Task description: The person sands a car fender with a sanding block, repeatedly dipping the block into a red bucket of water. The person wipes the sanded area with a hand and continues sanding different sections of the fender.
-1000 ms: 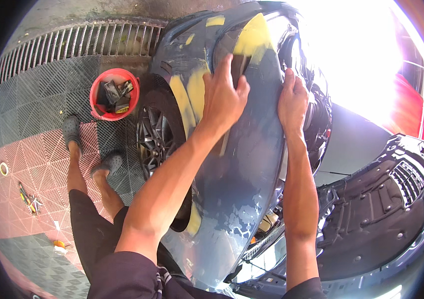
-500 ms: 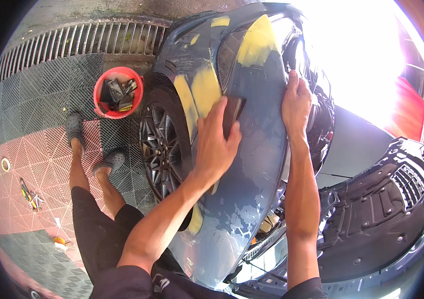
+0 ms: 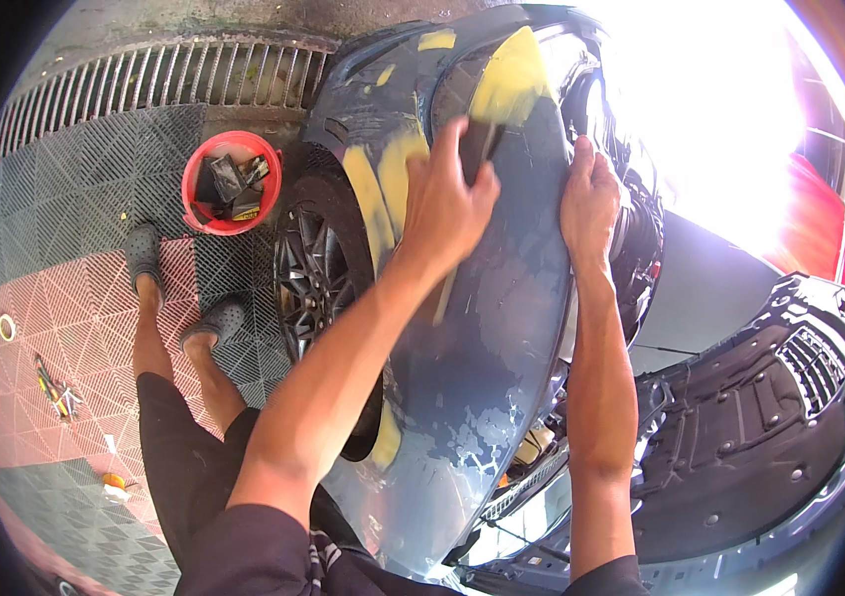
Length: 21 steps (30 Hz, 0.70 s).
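My left hand [image 3: 442, 214] is closed round a dark sanding block [image 3: 480, 147], its shape smeared by motion. The block lies against the grey-blue car fender [image 3: 502, 268], just below a yellow filler patch [image 3: 514, 81]. More yellow filler [image 3: 398, 179] shows beside the hand, near the wheel arch. On the fender's right edge, by the engine bay, rests my right hand [image 3: 591, 204], its fingers stretched out and holding nothing visible. Lower down, the paint is worn through in pale, ragged-edged patches [image 3: 472, 437].
A red bucket [image 3: 187, 189] with dark blocks or pads inside stands left of the car wheel [image 3: 311, 273]. Beyond it runs a metal drain grate [image 3: 159, 84]. A tape roll [image 3: 7, 327] and tools [image 3: 55, 387] lie on the floor tiles. The raised hood [image 3: 740, 437] is at right.
My left hand has moved the sanding block up and slightly right along the fender, toward the upper yellow patch. My right hand has stayed on the edge.
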{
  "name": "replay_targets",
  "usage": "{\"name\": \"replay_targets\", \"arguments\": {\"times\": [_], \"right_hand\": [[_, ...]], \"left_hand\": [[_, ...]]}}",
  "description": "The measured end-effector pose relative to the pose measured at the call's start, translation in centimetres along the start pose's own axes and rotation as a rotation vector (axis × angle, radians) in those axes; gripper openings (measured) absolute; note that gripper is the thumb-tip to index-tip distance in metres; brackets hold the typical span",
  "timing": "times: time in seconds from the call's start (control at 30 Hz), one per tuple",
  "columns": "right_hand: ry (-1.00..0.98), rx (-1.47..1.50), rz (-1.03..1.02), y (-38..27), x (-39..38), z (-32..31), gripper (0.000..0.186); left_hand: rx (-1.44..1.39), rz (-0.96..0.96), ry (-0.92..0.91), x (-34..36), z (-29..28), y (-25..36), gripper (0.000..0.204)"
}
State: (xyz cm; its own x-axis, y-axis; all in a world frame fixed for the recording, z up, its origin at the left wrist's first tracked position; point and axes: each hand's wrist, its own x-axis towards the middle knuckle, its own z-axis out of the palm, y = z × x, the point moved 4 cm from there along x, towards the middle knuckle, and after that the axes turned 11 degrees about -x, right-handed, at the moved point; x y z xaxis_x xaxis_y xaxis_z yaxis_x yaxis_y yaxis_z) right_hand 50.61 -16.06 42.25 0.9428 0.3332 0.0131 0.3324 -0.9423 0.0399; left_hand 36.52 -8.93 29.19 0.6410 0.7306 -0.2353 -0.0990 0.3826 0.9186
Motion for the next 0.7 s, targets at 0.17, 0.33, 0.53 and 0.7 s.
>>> {"name": "replay_targets", "arguments": {"times": [0.17, 0.33, 0.53, 0.7], "right_hand": [[0.086, -0.057, -0.026, 1.3, 0.3, 0.0, 0.062], [0.006, -0.004, -0.024, 0.5, 0.5, 0.1, 0.063], [-0.012, -0.025, 0.030, 0.9, -0.1, -0.2, 0.064], [-0.012, -0.050, 0.014, 0.1, 0.2, 0.0, 0.064]], "left_hand": [[-0.027, -0.050, -0.029, -3.8, -0.5, -0.4, 0.067], [0.019, 0.000, 0.000, -1.0, 0.1, -0.1, 0.072], [-0.043, -0.053, -0.074, -8.0, -1.5, -0.4, 0.070], [0.011, 0.002, -0.045, -5.7, -1.2, 0.7, 0.065]]}}
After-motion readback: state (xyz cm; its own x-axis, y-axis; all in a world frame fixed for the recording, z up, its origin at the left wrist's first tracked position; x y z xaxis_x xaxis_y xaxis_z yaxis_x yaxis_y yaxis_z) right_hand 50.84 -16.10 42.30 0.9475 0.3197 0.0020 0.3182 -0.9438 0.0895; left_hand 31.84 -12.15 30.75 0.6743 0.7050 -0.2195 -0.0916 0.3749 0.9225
